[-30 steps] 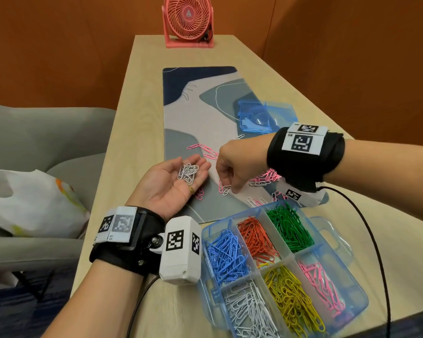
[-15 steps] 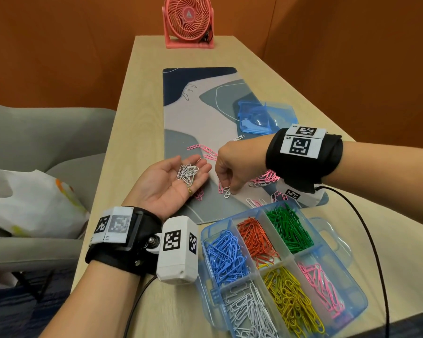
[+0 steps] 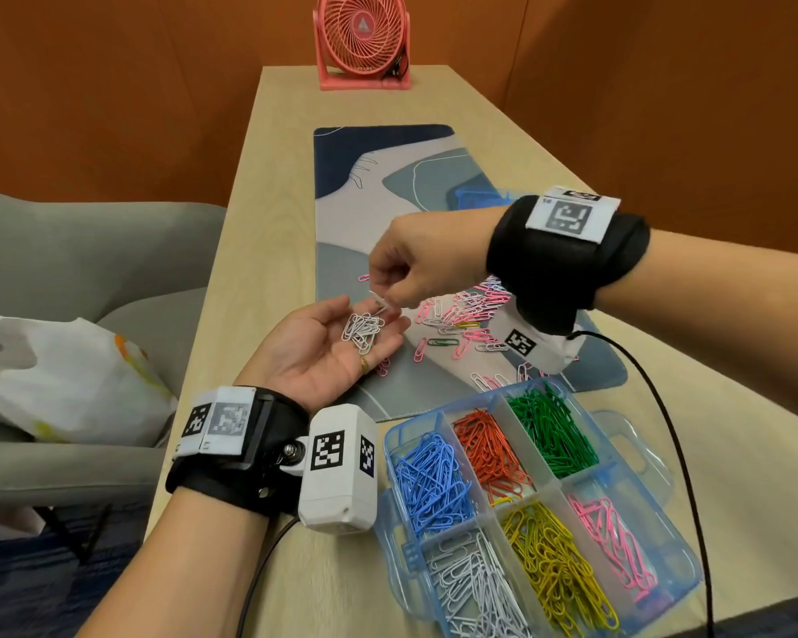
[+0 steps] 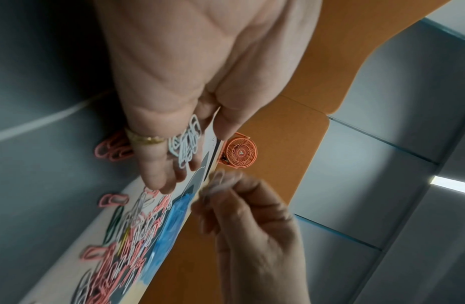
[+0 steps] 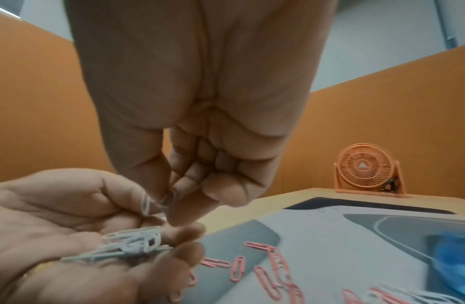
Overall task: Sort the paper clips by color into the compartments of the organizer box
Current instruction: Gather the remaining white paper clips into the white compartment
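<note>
The table (image 3: 503, 145) carries a patterned mat (image 3: 388, 200) along its middle, and the organizer box (image 3: 664, 522) is set at the near right, just off the mat's near edge, with blue, orange, green, white, yellow and pink clips lying each in its own compartment. A scatter of unsorted clips (image 3: 461, 315), mostly pink and white with one green and one yellow noted, is spread on the mat to the right of both hands. The left hand (image 3: 323, 352) is held palm up above the mat's near left edge, fingers relaxed and a little cupped, with a small heap of white clips (image 3: 362, 329) resting on the fingers rather than gripped. The right hand (image 3: 415, 269) is poised directly above those fingers, thumb and forefinger closed together on a single white clip (image 3: 381, 302); in the right wrist view that clip (image 5: 146, 203) is seen to hang with its long axis tilted down toward the palm. The governing relation is judged vertical: the pinched clip lies just above the heap, so only a short release is called for. The white compartment (image 3: 471, 577) lies at the box's near left corner, nearer to the left hand than to the right, and is judged the heap's destination.
</note>
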`<state>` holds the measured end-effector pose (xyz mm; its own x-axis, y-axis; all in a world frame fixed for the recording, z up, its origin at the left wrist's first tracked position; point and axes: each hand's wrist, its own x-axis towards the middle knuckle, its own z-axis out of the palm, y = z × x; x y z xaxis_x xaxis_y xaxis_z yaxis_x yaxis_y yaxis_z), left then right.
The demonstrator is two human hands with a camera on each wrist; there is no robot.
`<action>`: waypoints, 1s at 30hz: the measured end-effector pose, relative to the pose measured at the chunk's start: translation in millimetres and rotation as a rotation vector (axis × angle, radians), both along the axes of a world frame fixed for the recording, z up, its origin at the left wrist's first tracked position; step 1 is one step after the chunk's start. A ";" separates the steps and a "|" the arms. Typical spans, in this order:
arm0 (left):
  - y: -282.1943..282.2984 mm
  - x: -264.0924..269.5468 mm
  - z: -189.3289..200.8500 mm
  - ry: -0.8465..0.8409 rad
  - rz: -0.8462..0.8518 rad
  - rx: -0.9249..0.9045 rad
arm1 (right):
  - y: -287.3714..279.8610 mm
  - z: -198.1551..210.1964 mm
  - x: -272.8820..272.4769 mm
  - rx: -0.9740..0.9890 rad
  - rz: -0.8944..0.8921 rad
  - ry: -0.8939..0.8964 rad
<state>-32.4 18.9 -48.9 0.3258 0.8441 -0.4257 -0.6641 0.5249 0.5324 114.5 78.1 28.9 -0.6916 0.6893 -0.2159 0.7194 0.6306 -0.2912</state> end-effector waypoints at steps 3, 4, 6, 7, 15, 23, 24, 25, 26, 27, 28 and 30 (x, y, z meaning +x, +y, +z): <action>-1.7 3.0 -0.1 -0.048 -0.006 -0.017 | -1.8 -2.4 -10.8 -0.037 0.006 0.007; -1.9 3.1 -0.3 -0.064 -0.004 -0.025 | -2.0 -2.5 -11.4 -0.039 0.002 0.005; -1.5 2.2 -0.5 -0.075 0.001 -0.031 | 0.2 -0.9 -6.8 -0.033 -0.025 0.007; -0.9 1.6 -0.8 -0.075 0.007 -0.037 | 1.9 0.4 -2.2 -0.025 -0.045 0.008; 0.8 -1.3 -2.4 -0.047 0.006 -0.014 | 10.8 -17.6 39.7 0.050 -0.168 -0.181; -0.6 -0.6 -2.3 -0.037 0.013 0.000 | 9.1 -36.2 38.4 0.037 -0.163 -0.161; -0.7 -0.4 -2.3 -0.034 0.014 0.001 | 10.7 -34.2 39.9 0.029 -0.170 -0.151; -0.6 -0.2 -2.3 -0.032 0.014 0.001 | 12.7 -31.4 42.0 0.024 -0.184 -0.135; -0.6 -0.2 -2.3 -0.033 0.013 0.002 | 14.8 -28.5 44.2 0.025 -0.202 -0.115; -0.4 -0.1 -2.5 -0.033 0.012 0.003 | 17.1 -25.8 46.4 0.029 -0.221 -0.093; -0.2 -0.2 -2.7 -0.033 0.012 0.004 | 19.3 -23.8 48.4 0.035 -0.236 -0.073; -0.1 0.2 -2.9 -0.030 0.013 0.007 | 22.4 -22.4 50.7 0.061 -0.252 -0.068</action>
